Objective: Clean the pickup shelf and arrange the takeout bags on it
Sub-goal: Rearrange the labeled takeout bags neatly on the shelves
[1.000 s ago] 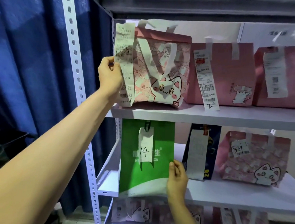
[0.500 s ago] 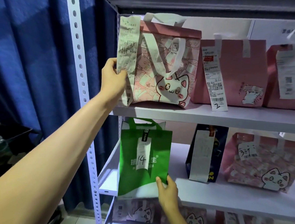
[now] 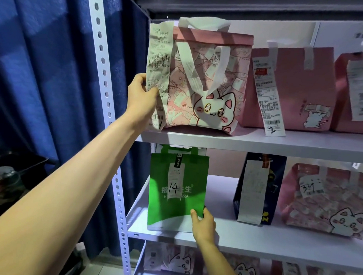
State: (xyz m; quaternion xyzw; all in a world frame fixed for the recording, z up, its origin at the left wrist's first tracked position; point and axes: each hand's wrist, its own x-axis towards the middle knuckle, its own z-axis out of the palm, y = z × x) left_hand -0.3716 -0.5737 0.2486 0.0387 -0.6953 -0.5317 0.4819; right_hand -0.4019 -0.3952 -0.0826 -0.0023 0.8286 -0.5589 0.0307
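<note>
A pink cat-print bag (image 3: 210, 80) stands at the left end of the upper shelf (image 3: 259, 142). My left hand (image 3: 142, 96) grips its left side together with the long receipt (image 3: 159, 59) hanging there. On the middle shelf (image 3: 255, 240) a green bag (image 3: 175, 201) with a tag marked 14 stands upright near the left end. My right hand (image 3: 204, 223) holds its lower right corner, thumb on the front face.
Two plain pink bags (image 3: 293, 86) with receipts stand to the right on the upper shelf. A dark blue bag (image 3: 257, 188) and another cat-print bag (image 3: 325, 197) share the middle shelf. More cat bags fill the shelf below. A perforated white post (image 3: 106, 117) and blue curtain (image 3: 44, 69) lie left.
The green bag has slid back onto the middle shelf and stands further in, with my right hand still on its corner. My left hand stays on the pink bag's side.
</note>
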